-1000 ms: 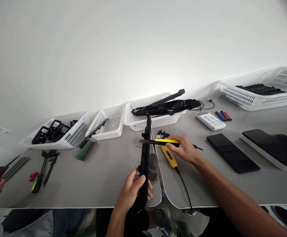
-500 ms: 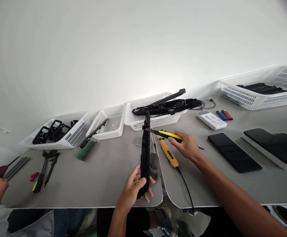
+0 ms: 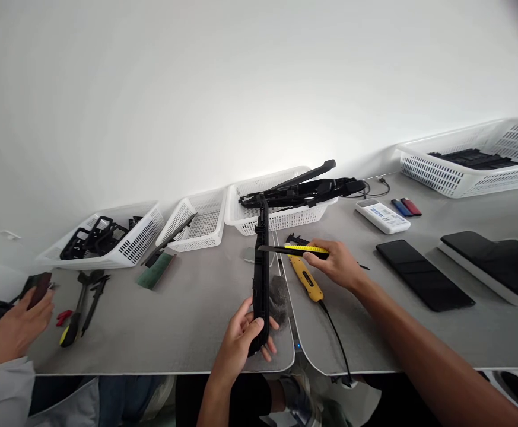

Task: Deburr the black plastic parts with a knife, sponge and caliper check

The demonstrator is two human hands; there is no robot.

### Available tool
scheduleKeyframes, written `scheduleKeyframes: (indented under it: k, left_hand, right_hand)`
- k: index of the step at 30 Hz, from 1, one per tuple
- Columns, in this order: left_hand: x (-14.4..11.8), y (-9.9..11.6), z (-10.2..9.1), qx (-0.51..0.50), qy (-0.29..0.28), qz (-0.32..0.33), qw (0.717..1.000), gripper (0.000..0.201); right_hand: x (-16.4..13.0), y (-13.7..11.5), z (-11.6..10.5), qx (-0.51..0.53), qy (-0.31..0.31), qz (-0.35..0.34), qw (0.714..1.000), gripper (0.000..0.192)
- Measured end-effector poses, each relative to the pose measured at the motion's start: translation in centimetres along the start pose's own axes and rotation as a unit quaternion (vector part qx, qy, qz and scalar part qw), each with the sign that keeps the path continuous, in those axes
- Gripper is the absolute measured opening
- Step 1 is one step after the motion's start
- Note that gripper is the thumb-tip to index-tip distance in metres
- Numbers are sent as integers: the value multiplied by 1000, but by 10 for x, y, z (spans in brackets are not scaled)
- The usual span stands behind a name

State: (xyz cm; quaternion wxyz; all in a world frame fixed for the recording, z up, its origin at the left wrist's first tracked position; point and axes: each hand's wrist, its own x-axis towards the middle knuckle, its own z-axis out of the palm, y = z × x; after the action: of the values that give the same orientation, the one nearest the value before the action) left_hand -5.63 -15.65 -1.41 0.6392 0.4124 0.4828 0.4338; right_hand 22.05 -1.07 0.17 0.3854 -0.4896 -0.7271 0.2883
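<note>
My left hand [image 3: 241, 347] grips the near end of a long black plastic part [image 3: 261, 270], which points away from me over the grey table [image 3: 174, 320]. A yellow and black utility knife [image 3: 301, 249] is held in my right hand [image 3: 339, 265], its blade tip touching the right edge of the black part about halfway up. A yellow corded tool [image 3: 305, 279] lies on the table just under my right hand.
Three white baskets [image 3: 196, 228] stand along the back wall, two holding black parts; a fourth basket [image 3: 472, 160] is at the far right. Phones [image 3: 423, 276], a white power bank [image 3: 381, 216] and lighters lie to the right. A co-worker's hand [image 3: 18, 326] holds a phone at far left, near hand tools [image 3: 80, 302].
My right hand slid the knife blade down along the black part's edge. The co-worker's hand at the left rose and moved right with a phone.
</note>
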Motion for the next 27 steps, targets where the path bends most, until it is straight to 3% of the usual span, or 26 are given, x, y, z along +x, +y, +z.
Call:
scheduleKeyframes:
  k: [3,7,11,13,17,22,27]
  left_hand:
    - [0,0,0,1,-1,-2,1000,79]
    - [0,-2,0,-4,11,-12,1000,98]
    - [0,-3,0,-3,10,-17,1000,108]
    - [-1,-2,0,-2,7,-17,1000,107]
    - [-1,0,1,2,6,-15,1000,103]
    - [1,-2,2,2,15,-10,1000,99]
    - [2,-6,1,1,17,9,1000,86]
  right_hand:
    - [0,0,0,2,8,-5,1000,31]
    - [0,-2,1,22,-47,-9,999,32]
    - [0,-3,0,1,9,6,1000,31]
    - [0,-3,-1,12,3,-5,1000,31]
    - [-1,-4,-2,33,-74,-18,997,29]
    - [-1,-4,-2,7,-30,-7,1000,31]
    - [-1,-4,-3,33,-86,-17,996,30]
